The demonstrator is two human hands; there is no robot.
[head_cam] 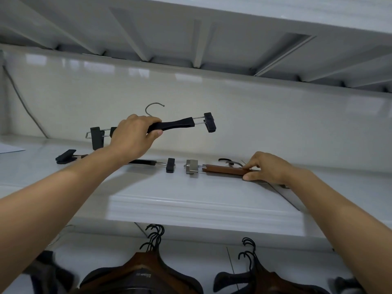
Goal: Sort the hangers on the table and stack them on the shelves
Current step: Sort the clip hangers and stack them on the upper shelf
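My left hand (pixel 132 136) grips the middle of a black clip hanger (pixel 178 123) and holds it in the air above the white shelf (pixel 191 200), its metal hook pointing up. Below it another black clip hanger (pixel 152 162) lies flat on the shelf, partly hidden by my left forearm. My right hand (pixel 266 166) pinches the right part of a brown wooden clip hanger (pixel 222 169) with a silver clip, which rests on the shelf.
The ribbed underside of an upper shelf (pixel 212 39) hangs close overhead. Below the shelf's front edge lie two piles of brown and black coat hangers (pixel 144 270) (pixel 261 279). A sheet of paper (pixel 8 148) lies at the far left.
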